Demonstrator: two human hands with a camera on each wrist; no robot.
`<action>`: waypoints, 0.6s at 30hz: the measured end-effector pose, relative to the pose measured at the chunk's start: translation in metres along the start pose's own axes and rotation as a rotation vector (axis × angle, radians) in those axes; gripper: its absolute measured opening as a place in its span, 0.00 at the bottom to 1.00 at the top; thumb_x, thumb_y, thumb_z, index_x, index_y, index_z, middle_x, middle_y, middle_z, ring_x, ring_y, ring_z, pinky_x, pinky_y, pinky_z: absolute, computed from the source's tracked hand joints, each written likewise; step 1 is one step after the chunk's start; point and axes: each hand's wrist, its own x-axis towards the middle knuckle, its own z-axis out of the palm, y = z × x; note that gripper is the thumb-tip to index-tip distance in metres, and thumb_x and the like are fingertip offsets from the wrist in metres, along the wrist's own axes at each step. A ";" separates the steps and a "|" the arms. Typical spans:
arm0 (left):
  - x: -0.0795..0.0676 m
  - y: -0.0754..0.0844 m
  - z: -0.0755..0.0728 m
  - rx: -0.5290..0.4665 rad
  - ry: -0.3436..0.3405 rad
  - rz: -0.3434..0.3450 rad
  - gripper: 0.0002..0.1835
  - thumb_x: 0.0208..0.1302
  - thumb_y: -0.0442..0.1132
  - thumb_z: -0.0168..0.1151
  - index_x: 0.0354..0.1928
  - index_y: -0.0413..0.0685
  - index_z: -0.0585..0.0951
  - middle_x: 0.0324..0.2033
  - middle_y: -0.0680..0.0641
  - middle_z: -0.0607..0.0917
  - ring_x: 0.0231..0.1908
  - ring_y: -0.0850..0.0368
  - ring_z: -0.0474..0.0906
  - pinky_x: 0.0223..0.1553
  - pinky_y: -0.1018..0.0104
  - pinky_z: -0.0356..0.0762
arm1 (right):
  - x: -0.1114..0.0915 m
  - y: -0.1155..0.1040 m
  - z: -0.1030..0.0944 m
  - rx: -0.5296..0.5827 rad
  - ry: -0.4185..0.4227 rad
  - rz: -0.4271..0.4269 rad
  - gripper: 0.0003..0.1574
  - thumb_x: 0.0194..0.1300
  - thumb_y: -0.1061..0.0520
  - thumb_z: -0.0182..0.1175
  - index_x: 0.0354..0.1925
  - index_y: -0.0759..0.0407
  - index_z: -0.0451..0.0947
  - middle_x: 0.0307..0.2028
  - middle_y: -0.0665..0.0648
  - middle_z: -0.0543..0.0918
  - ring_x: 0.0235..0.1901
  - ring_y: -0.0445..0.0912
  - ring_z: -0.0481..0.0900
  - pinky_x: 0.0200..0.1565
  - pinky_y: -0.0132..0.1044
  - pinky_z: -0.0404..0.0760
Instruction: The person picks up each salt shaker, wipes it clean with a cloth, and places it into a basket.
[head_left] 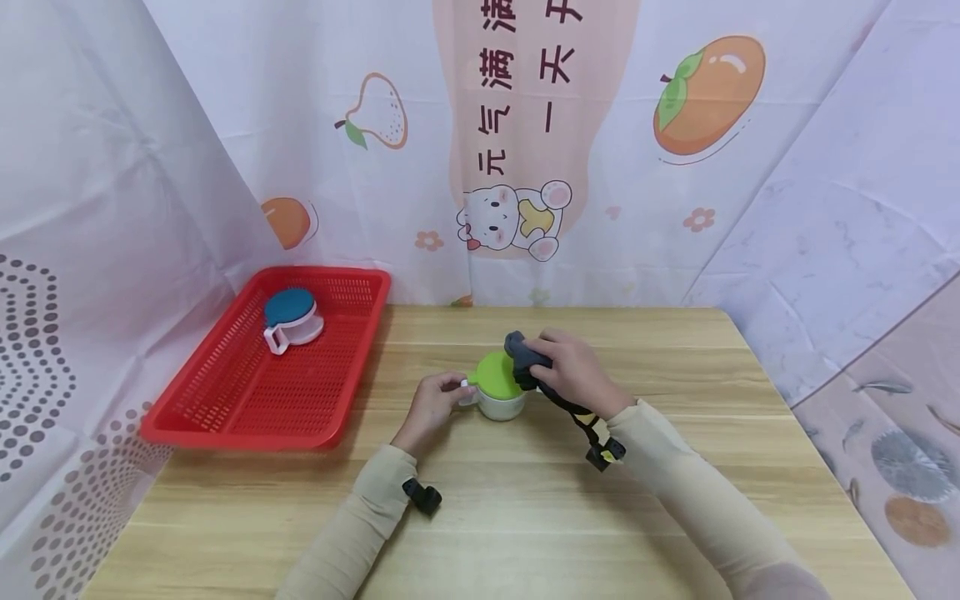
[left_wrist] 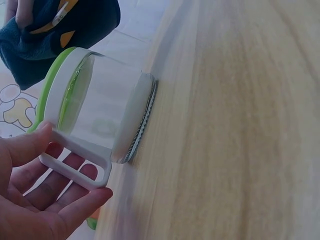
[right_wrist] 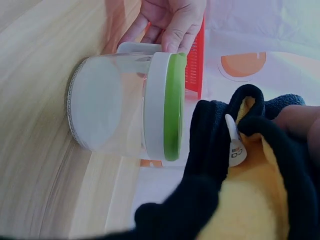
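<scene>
A clear jar (right_wrist: 107,105) with a white collar and green lid (head_left: 495,375) stands upright on the wooden table. My left hand (head_left: 435,408) holds its white handle (left_wrist: 80,170), the thumb near the lid and fingers around the loop. Beside the lid, my right hand (head_left: 573,367) grips a bunched dark blue cloth (head_left: 527,358). In the right wrist view the cloth shows a yellow inner side and a small white tag (right_wrist: 236,145). The cloth overlaps the lid's right edge in the head view.
At the left of the table sits a red plastic basket (head_left: 300,392) with perforated sides. Inside it lies a similar white-handled container with a blue lid (head_left: 289,307). A printed curtain (head_left: 405,200) hangs behind the wooden table (head_left: 525,517).
</scene>
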 end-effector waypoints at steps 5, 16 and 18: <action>0.000 -0.001 -0.001 -0.001 -0.019 -0.003 0.05 0.59 0.34 0.68 0.36 0.39 0.85 0.32 0.49 0.84 0.35 0.61 0.75 0.36 0.72 0.74 | 0.002 -0.003 0.007 -0.072 0.039 -0.040 0.23 0.58 0.59 0.68 0.53 0.61 0.82 0.36 0.57 0.81 0.32 0.47 0.74 0.33 0.40 0.75; 0.002 -0.004 -0.001 -0.032 -0.041 -0.067 0.08 0.58 0.36 0.69 0.39 0.42 0.86 0.32 0.51 0.83 0.32 0.61 0.73 0.35 0.67 0.75 | -0.002 -0.003 0.027 -0.221 -0.034 -0.108 0.24 0.56 0.57 0.71 0.52 0.61 0.82 0.39 0.58 0.82 0.39 0.50 0.80 0.41 0.42 0.83; 0.003 -0.002 -0.002 -0.034 -0.032 -0.070 0.08 0.57 0.36 0.69 0.39 0.42 0.86 0.32 0.51 0.83 0.31 0.61 0.73 0.34 0.68 0.74 | -0.001 -0.003 0.024 -0.228 -0.050 -0.114 0.24 0.57 0.57 0.71 0.52 0.61 0.82 0.40 0.58 0.82 0.41 0.51 0.80 0.43 0.43 0.83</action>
